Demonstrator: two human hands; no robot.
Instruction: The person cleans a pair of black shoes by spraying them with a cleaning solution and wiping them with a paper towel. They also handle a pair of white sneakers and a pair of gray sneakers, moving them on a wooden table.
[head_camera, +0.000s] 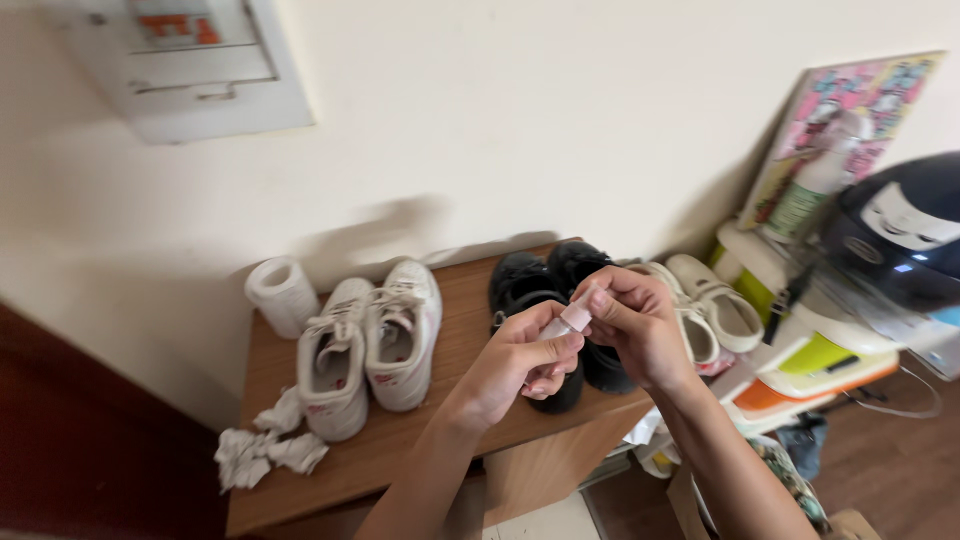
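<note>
1. Both hands meet in the middle of the frame over a small bottle (568, 320), which looks like clear or pale pink plastic. It's tiny and a bit blurry, so I can't tell what's in it.
2. The left hand (520, 362) is wrapped around the bottle's lower part, fingers curled tight on it.
3. The right hand (635, 325) pinches the top end of the same bottle, fingertips closed on the cap area.
4. The bottle sits in the air just above the front edge of the wooden tabletop (470, 300), which is brown with a smooth, plain grain.
5. Right behind the hands is a pair of black shoes (535, 285), rounded toes, matte look.
6. Left of centre is a pair of white sneakers (370, 345) with laces, soles a bit grubby, sitting side by side and touching.
7. To the right is another white pair (705, 305) with straps, half over the tabletop edge.
8. A roll of white tissue (282, 292) stands upright in the back left corner of the tabletop, and crumpled paper wads (262, 450) lie at the lower left.
9. A glossy dark helmet (900, 235) sits on stacked colourful boxes at the far right.
</note>
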